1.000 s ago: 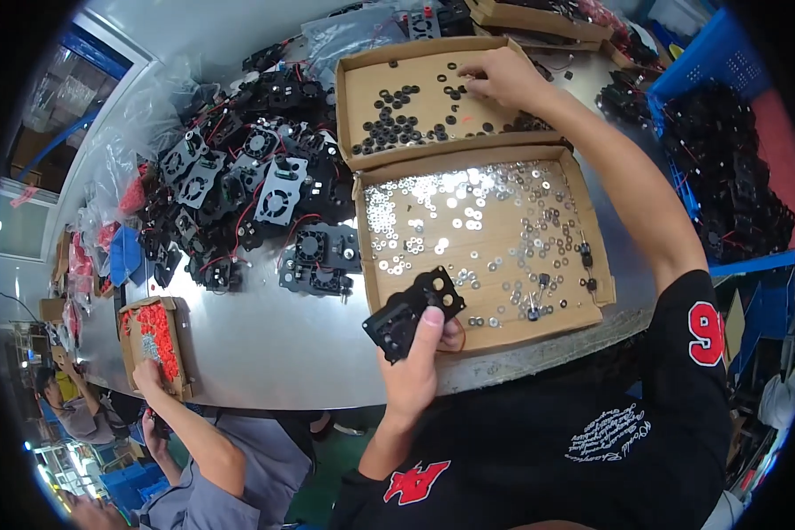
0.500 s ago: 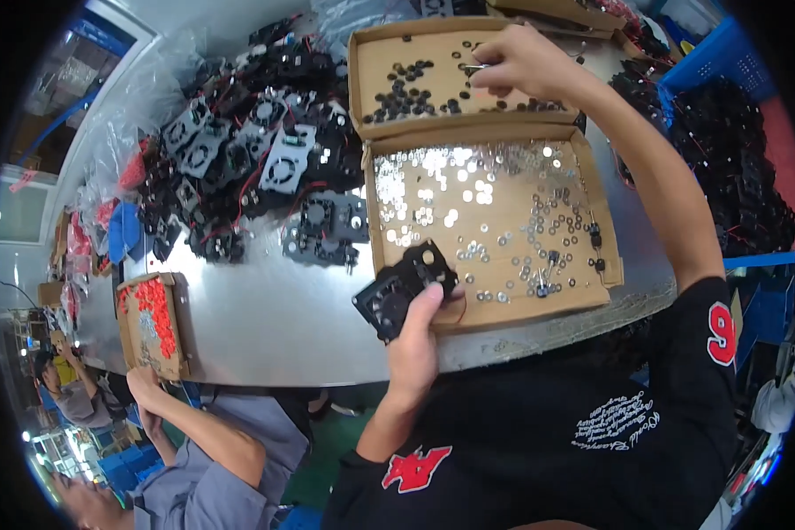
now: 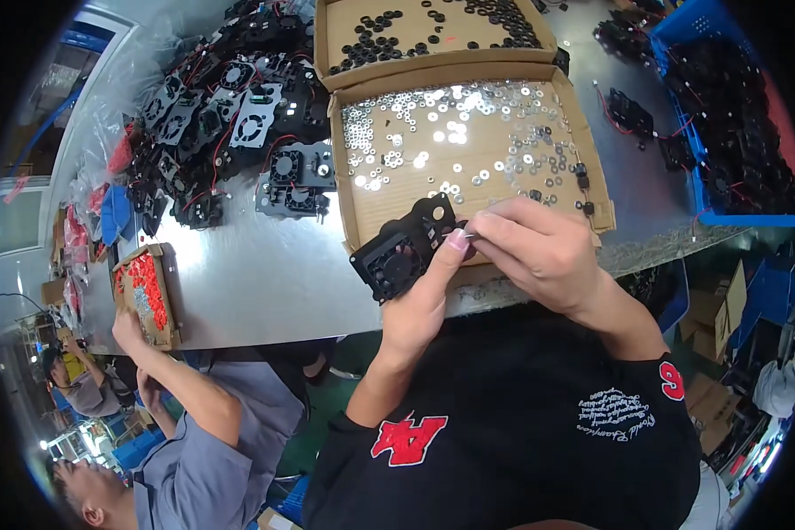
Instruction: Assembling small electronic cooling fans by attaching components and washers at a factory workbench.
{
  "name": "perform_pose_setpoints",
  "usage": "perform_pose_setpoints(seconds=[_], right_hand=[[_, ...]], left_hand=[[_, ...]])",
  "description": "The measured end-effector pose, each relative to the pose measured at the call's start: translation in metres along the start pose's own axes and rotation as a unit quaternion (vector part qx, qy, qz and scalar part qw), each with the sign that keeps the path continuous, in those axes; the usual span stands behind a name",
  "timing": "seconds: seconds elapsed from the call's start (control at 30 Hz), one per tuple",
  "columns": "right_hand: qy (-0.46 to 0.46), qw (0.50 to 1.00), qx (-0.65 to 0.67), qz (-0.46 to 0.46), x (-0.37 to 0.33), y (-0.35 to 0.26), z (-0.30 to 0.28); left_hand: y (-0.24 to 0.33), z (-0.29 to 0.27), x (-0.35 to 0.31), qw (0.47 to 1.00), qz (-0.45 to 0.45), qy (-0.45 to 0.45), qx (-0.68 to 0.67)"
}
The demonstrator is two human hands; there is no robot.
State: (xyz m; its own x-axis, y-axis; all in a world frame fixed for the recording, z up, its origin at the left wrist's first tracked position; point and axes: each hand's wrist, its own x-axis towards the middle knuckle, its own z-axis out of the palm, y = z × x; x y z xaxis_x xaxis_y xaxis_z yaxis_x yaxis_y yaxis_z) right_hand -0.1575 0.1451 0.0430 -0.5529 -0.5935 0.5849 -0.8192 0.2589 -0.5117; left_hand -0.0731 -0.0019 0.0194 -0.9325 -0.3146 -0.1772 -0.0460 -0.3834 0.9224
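Note:
My left hand [image 3: 420, 309] grips a black plastic fan assembly [image 3: 396, 265], its thumb pressed on the right part. The assembly is tilted over the near left corner of a cardboard tray [image 3: 359, 212] of metal washers. Fingertips of my right hand [image 3: 539, 252] pinch together at the assembly's right edge, beside my left thumb. A thin metallic bit shows at those fingertips, too small to name. In the farther cardboard tray [image 3: 433, 55] lie many black rings [image 3: 375, 40].
Piled fan assemblies [image 3: 230, 115] cover the table's left side. A blue crate [image 3: 702, 177] of black parts stands at right, with loose wired parts [image 3: 632, 110] beside it. At lower left a co-worker's hand [image 3: 130, 329] is at a small tray of red pieces [image 3: 155, 291].
My right hand has come back from the black rings in the far tray to the fan assembly's right edge. My left hand still holds the assembly. The view has shifted slightly.

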Motion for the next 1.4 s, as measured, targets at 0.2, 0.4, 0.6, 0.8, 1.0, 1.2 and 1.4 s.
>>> perform_pose_setpoints(seconds=[0.2,0.4,0.6,0.8,1.0,1.2,1.4], right_hand=[[-0.03,0.996,0.022,0.078,-0.005,0.003,-0.019],[-0.059,0.984,0.119,0.12,0.001,0.009,-0.034],[-0.129,0.988,0.079,0.011,0.003,0.021,-0.039],[-0.125,0.989,0.077,-0.023,-0.001,0.017,-0.03],[-0.028,0.996,0.076,0.037,-0.016,0.006,-0.007],[0.045,0.965,0.181,0.187,-0.027,-0.002,0.005],[0.087,0.85,0.387,0.347,-0.029,-0.001,0.011]], left_hand=[[-0.004,0.0,0.0,0.998,0.03,0.007,0.055],[0.003,-0.003,0.0,0.991,0.052,-0.047,0.113],[0.009,-0.003,0.0,0.992,0.014,-0.077,0.103],[0.005,-0.004,0.001,0.992,0.009,-0.073,0.105],[0.009,0.003,0.002,0.997,0.008,-0.041,0.062],[0.015,-0.001,0.002,0.987,0.014,-0.053,0.15],[0.008,-0.014,0.0,0.989,0.111,-0.063,0.076]])
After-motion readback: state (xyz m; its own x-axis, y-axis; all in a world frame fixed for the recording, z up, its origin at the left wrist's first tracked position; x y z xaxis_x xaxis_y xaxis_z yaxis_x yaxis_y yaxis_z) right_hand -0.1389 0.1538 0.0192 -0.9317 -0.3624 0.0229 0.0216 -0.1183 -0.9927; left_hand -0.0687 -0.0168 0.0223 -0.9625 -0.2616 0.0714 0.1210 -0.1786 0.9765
